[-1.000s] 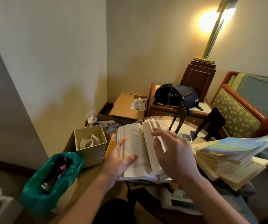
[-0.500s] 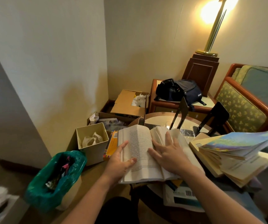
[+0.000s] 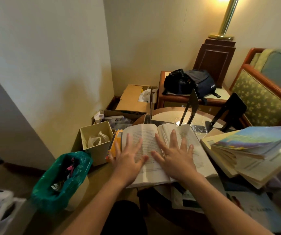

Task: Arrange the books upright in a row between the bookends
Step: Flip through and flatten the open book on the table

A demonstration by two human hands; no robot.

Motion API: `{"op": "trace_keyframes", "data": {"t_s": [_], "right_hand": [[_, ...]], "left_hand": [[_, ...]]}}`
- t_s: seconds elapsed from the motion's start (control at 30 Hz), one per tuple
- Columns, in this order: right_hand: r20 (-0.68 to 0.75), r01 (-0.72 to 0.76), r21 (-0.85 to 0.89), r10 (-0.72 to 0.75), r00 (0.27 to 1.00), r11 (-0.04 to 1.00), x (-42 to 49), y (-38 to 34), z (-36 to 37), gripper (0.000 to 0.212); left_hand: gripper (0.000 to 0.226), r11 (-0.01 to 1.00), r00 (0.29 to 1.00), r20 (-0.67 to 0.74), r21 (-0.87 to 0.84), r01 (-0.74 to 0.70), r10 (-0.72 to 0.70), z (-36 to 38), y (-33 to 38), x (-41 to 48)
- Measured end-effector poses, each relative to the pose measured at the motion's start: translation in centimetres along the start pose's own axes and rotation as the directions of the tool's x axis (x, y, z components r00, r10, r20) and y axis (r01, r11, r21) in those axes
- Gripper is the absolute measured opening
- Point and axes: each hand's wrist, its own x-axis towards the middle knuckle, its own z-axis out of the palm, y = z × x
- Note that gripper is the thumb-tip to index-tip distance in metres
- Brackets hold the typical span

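An open book (image 3: 146, 133) lies flat, pages up, on the round table (image 3: 202, 118). My left hand (image 3: 129, 160) presses flat on its left page with fingers spread. My right hand (image 3: 175, 156) lies flat on the right page, fingers apart too. Behind the book stand black metal bookends: one thin edge-on (image 3: 151, 104), one in the middle (image 3: 189, 107), one at the right (image 3: 229, 111). A slumped stack of books (image 3: 248, 153) with a colourful cover on top leans at the right. A yellow book (image 3: 117, 143) pokes out at the open book's left.
A beige bin (image 3: 96, 141) and a green-lined trash bin (image 3: 63, 177) stand on the floor at left. Cardboard boxes (image 3: 133, 99) sit behind. A black backpack (image 3: 190, 82) rests on a side table, a floor lamp (image 3: 224, 19) and armchair (image 3: 265, 92) at right. Papers (image 3: 255, 209) lie at lower right.
The right hand stopped flipping the pages and came down flat on the right page. The book now lies fully open under both palms. The view has tilted down a little.
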Motion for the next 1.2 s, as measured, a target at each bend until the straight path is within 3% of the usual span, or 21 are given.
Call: {"op": "trace_keyframes", "data": {"t_s": [0.13, 0.37, 0.8, 0.93, 1.2], "right_hand": [[0.029, 0.044, 0.014, -0.044, 0.999, 0.999, -0.1, 0.0, -0.2, 0.061], [0.013, 0.037, 0.006, -0.037, 0.999, 0.999, -0.2, -0.4, -0.2, 0.06], [-0.01, 0.045, -0.018, -0.045, 0.999, 0.999, -0.3, -0.3, 0.3, 0.06], [-0.016, 0.045, -0.017, -0.045, 0.999, 0.999, -0.3, -0.3, 0.4, 0.061], [-0.02, 0.033, -0.011, -0.033, 0.999, 0.999, -0.3, -0.4, 0.4, 0.059]], "left_hand": [[0.051, 0.983, 0.99, -0.028, 0.126, -0.134, 0.138, -0.5, 0.5, 1.9], [0.05, 0.98, 0.995, 0.061, 0.175, -0.094, 0.084, -1.3, 1.8, 4.9], [0.054, 0.913, 0.95, 0.084, 0.261, -0.313, 0.302, -0.6, 1.7, -5.3], [0.055, 0.905, 0.967, 0.055, 0.342, -0.252, 0.249, -0.5, 1.9, -2.4], [0.055, 0.949, 0.992, 0.045, 0.288, -0.126, 0.118, -0.8, 3.7, 4.7]]}}
